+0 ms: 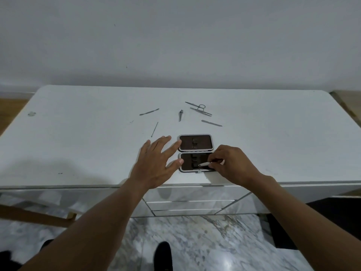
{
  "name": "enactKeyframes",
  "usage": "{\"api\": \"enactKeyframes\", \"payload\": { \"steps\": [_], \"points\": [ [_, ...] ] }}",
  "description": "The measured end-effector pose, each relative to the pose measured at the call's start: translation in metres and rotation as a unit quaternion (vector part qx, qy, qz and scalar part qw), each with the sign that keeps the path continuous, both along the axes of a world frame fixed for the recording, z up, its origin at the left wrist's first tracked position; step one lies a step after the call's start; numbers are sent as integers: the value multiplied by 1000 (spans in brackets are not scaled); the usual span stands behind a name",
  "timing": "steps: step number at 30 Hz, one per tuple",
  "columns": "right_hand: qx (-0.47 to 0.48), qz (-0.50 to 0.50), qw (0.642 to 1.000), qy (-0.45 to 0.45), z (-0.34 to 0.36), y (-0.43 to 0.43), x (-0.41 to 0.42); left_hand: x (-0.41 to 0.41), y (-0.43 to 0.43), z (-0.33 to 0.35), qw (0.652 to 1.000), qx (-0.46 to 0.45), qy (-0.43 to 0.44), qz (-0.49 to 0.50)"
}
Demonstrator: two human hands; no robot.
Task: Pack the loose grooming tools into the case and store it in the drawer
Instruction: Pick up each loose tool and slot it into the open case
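Observation:
A small dark case [195,142] with a silver rim lies open flat near the front edge of the white dresser top [78,133]. My left hand [156,163] rests spread against the case's left side, index finger and thumb touching its two halves. My right hand [232,165] pinches a small metal tool [204,164] over the near half of the case. Loose on the top behind the case lie small scissors [201,107], tweezers [201,111], a nail clipper [180,115], a nail file [211,123], a cuticle pusher [149,111] and a thin pick [154,129].
Closed white drawers [187,202] sit below the dresser's front edge. The wall [175,45] stands close behind the dresser. A marble floor [195,241] and my dark shoe [163,255] show below. A wooden frame [35,214] leans at the lower left.

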State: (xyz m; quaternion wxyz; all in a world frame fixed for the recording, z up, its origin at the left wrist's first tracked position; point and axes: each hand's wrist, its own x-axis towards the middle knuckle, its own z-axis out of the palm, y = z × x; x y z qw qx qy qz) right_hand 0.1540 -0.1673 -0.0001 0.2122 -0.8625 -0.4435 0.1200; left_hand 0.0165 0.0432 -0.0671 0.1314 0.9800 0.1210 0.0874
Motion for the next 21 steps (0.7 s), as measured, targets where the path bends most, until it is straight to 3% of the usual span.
{"api": "enactKeyframes", "payload": {
  "steps": [11, 21],
  "points": [
    [1, 22, 1000, -10, -1, 2, -6, 0, 0, -2, 1000, 2, 3, 7],
    [-2, -12, 999, 47, 5, 10, -8, 0, -1, 0, 1000, 2, 4, 10]
  ]
}}
